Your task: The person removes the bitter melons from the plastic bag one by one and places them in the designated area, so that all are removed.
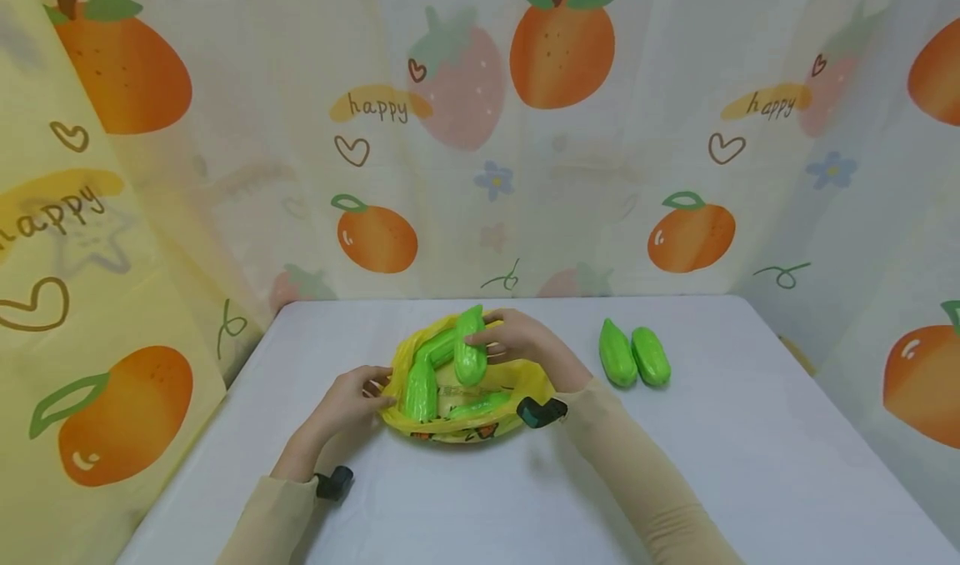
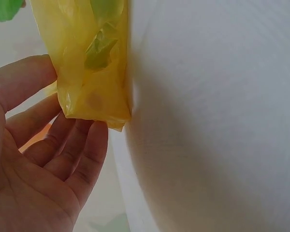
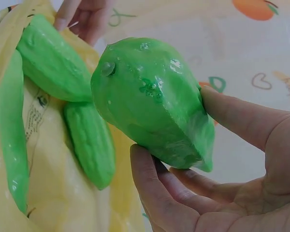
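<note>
Right wrist: vegetable [image 3: 150, 96] between thumb [image 3: 241, 113] and fingers [image 3: 157, 193].

Counted six green gourds [image 1: 471, 369]: one was in right hand [image 1: 517, 337], three showed in yellow bag [image 1: 536, 382], two sat on table [image 1: 712, 465]. Bags totalled one, tables one, hands [image 1: 352, 398] two, black wrist devices [image 1: 335, 483] two.

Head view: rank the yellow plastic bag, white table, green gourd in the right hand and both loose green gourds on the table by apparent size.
1. White table
2. Yellow plastic bag
3. Held green gourd, left loose gourd, right loose gourd: too close to rank; their distances from the camera may differ.
</note>
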`<state>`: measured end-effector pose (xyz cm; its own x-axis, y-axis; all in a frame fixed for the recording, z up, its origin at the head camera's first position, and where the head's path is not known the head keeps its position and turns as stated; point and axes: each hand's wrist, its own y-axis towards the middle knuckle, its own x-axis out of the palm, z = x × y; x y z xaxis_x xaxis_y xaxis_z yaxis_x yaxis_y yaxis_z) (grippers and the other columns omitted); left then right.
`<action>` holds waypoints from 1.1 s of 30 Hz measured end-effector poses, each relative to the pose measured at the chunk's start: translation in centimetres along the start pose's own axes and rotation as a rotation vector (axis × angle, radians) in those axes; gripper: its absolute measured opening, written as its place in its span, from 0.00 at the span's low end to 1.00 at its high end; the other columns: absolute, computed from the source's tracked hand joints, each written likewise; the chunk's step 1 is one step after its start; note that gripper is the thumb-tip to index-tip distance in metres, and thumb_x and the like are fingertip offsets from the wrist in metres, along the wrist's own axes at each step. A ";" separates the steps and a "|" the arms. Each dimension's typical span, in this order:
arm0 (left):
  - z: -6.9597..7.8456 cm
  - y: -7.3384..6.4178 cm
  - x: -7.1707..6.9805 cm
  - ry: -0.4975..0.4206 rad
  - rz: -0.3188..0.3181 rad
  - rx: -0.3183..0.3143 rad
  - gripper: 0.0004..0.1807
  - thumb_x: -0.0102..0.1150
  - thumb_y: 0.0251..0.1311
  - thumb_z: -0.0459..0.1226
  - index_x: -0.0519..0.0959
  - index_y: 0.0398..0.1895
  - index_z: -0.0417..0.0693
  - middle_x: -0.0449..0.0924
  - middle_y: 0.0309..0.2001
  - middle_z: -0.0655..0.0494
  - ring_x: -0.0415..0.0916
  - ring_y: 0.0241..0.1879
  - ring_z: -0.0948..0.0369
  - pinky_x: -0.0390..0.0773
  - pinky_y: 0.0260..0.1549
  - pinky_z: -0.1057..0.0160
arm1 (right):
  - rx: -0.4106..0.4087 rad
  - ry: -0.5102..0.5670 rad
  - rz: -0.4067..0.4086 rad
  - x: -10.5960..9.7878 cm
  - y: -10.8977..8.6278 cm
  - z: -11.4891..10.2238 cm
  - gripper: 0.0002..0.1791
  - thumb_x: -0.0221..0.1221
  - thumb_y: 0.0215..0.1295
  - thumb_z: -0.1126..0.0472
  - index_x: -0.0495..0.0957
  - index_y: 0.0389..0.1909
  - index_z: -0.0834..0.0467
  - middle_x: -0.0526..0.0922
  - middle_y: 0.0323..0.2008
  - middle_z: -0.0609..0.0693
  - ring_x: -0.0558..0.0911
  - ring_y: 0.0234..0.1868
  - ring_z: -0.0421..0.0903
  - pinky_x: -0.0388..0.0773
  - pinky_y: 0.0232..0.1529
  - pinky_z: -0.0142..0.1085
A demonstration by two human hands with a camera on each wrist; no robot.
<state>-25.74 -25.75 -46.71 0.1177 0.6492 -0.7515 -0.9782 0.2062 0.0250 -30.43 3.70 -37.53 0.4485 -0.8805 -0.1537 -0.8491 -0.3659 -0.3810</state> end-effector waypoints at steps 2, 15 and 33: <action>0.0 0.0 0.0 -0.006 -0.001 0.002 0.28 0.69 0.52 0.39 0.75 0.57 0.39 0.80 0.46 0.49 0.76 0.41 0.58 0.76 0.38 0.61 | -0.009 -0.012 0.004 -0.3 -0.4 -0.1 0.40 0.64 0.59 0.61 0.56 0.69 0.63 0.73 0.58 0.62 0.80 0.53 0.56 0.79 0.49 0.43; 0.0 0.1 0.1 -0.006 -0.007 0.003 0.28 0.68 0.52 0.39 0.75 0.57 0.40 0.80 0.46 0.49 0.76 0.41 0.57 0.75 0.38 0.61 | -0.078 -0.073 -0.004 -2.3 -2.4 -0.1 0.40 0.64 0.60 0.56 0.56 0.69 0.62 0.75 0.57 0.61 0.79 0.54 0.57 0.77 0.52 0.45; -0.2 0.1 0.1 -0.005 -0.013 -0.010 0.28 0.68 0.53 0.40 0.75 0.57 0.40 0.79 0.47 0.50 0.76 0.42 0.57 0.76 0.37 0.61 | -0.114 -0.078 0.041 -5.2 -4.7 0.3 0.40 0.62 0.61 0.56 0.55 0.70 0.61 0.70 0.61 0.62 0.74 0.59 0.58 0.75 0.55 0.46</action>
<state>-25.85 -25.83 -46.90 0.1308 0.6502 -0.7484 -0.9782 0.2073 0.0092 -28.72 10.12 -35.22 0.4295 -0.8708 -0.2392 -0.8913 -0.3662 -0.2673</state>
